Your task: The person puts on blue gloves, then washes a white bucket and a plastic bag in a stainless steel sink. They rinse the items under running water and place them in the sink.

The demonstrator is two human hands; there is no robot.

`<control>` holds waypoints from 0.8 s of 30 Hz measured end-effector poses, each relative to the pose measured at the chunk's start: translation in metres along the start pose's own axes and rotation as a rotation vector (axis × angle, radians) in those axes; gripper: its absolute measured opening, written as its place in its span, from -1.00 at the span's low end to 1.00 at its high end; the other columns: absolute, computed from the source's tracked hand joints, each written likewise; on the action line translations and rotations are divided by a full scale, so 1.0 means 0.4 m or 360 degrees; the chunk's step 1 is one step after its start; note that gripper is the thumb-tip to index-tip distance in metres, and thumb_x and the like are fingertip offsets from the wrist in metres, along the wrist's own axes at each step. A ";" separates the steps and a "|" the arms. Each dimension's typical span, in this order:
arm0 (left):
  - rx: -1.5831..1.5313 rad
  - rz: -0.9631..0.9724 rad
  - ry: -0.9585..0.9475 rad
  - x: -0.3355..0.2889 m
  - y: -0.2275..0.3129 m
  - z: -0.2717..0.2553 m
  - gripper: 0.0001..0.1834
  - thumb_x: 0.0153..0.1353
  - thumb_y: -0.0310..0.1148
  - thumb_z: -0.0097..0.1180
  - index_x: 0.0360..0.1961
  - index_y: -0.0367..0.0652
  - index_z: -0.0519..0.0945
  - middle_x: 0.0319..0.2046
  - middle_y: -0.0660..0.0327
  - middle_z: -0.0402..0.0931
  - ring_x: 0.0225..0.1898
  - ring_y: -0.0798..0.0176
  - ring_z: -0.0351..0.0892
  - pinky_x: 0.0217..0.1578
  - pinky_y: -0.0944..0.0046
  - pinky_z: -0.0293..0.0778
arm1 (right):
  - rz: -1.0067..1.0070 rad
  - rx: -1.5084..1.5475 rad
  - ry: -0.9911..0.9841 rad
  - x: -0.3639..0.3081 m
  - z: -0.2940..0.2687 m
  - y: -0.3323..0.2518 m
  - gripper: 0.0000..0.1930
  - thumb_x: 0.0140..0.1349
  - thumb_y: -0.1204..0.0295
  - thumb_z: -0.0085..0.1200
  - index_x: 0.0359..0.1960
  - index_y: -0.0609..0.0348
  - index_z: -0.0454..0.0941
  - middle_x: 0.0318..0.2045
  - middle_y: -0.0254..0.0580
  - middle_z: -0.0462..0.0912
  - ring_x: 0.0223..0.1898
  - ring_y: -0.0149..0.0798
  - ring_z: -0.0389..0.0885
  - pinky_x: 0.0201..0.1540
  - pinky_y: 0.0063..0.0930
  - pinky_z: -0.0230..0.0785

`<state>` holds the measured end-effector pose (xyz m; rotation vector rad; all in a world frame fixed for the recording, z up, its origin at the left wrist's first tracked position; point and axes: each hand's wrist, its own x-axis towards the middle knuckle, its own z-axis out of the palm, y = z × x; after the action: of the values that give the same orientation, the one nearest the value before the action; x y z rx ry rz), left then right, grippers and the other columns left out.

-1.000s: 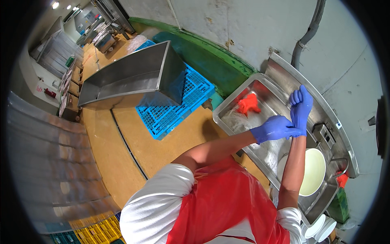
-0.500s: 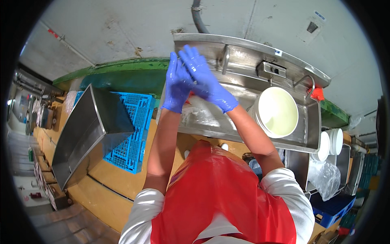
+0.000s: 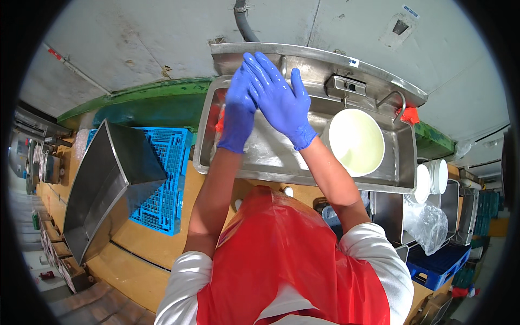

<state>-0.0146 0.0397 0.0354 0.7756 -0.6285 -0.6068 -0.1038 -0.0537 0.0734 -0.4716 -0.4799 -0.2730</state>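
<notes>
Shifts right hand (image 3: 284,105) over left hand (image 3: 237,116) since earlier; presses both together, clamping nothing visible; risks dripping from wet gloves (image 3: 295,125) into bucket (image 3: 360,140).

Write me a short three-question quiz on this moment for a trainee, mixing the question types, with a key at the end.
1. Multiple choice: how are the gloved left hand and gloved right hand placed?
A) held wide apart
B) together, touching each other
C) both outside the view

2. True or false: the round white bucket is in the right half of the stainless-steel sink.

3. Fill in the blank: the plastic pallet on the floor left of the sink is coloured ____.

Key: 1. B; 2. True; 3. blue.
</notes>
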 end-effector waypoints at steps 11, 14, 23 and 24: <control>-0.0057 -0.0290 0.0284 0.025 -0.079 0.174 -0.55 0.42 -0.29 0.19 0.20 -0.38 0.51 0.04 0.07 0.60 0.03 0.25 0.63 0.09 0.27 0.52 | -0.0054 0.0044 0.0055 -0.023 0.004 -0.107 -0.28 0.59 0.08 -0.48 0.59 0.34 -0.17 0.61 0.16 -0.16 0.63 0.06 -0.16 0.65 -0.12 -0.29; -0.0006 -0.0235 0.0222 0.016 -0.136 0.207 -0.46 0.35 -0.29 0.27 0.29 -0.28 0.48 0.13 0.13 0.55 0.13 0.29 0.57 0.15 0.25 0.48 | -0.0053 0.0341 0.0040 -0.040 -0.014 -0.140 -0.29 0.58 0.09 -0.46 0.58 0.34 -0.17 0.61 0.18 -0.15 0.63 0.07 -0.15 0.65 -0.10 -0.26; 0.0053 -0.0226 0.0425 -0.008 -0.201 0.277 -0.52 0.17 -0.25 0.44 0.03 -0.33 0.65 -0.13 0.22 0.65 -0.10 0.38 0.61 -0.06 0.31 0.50 | -0.0074 0.0150 -0.0044 -0.046 -0.043 -0.189 -0.32 0.57 0.12 -0.41 0.61 0.13 -0.14 0.61 0.15 -0.18 0.62 0.17 -0.19 0.63 0.13 -0.28; 0.0151 -0.0277 0.0426 -0.016 -0.218 0.269 -0.48 0.19 -0.25 0.42 0.10 -0.31 0.60 -0.05 0.21 0.62 -0.05 0.36 0.61 -0.01 0.29 0.50 | -0.0059 0.0235 -0.0014 -0.047 -0.048 -0.193 -0.36 0.56 0.12 -0.40 0.58 0.10 -0.04 0.58 0.14 -0.06 0.60 0.18 -0.11 0.63 0.15 -0.26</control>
<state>-0.1174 -0.0528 0.0252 0.9884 -0.3476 -0.6220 -0.1401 -0.1265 0.0775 -0.3204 -0.5140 -0.2691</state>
